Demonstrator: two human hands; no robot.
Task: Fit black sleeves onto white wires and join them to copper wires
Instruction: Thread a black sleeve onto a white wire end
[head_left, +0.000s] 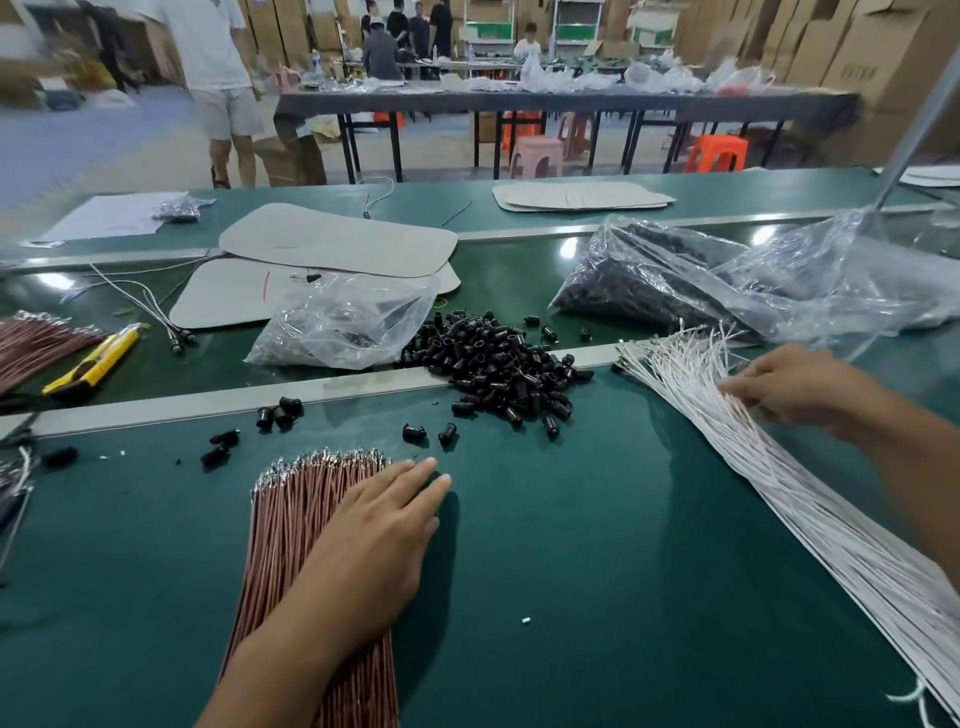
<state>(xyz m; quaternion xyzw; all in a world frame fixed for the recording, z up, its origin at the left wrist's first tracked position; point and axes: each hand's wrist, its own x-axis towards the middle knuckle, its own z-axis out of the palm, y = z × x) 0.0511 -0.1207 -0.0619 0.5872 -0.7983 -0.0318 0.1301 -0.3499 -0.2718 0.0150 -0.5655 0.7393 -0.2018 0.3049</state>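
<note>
From my remote seat I see the left hand (379, 540) lying flat, fingers spread and straight. Its palm rests on the right edge of the copper wires (291, 519) and its fingertips reach onto the green table (597, 545). That bundle lies near me, left of centre, with its metal-tipped ends pointing to the far side. The right hand (795, 387) sits on the white wires (779, 493), which fan from the far middle down to the near right corner. Its fingers bend down among the strands, but I cannot tell whether they pinch one or only touch them.

The black sleeves (498, 358) are heaped across the metal strip at the far middle, with a few strays to the left, just beyond the copper tips.

I judge the white wires to be light and springy, and likely to drag neighbours along when one is lifted. I would take a single strand close behind its far tip, where it is stiffest to aim. The sleeves look small, smooth and prone to rolling (a stray one is easier to grab than one from the heap), so a thumb-and-finger pinch across the barrel suits them. The copper wires look stiffer, and I would hold one just behind its terminal.
</note>
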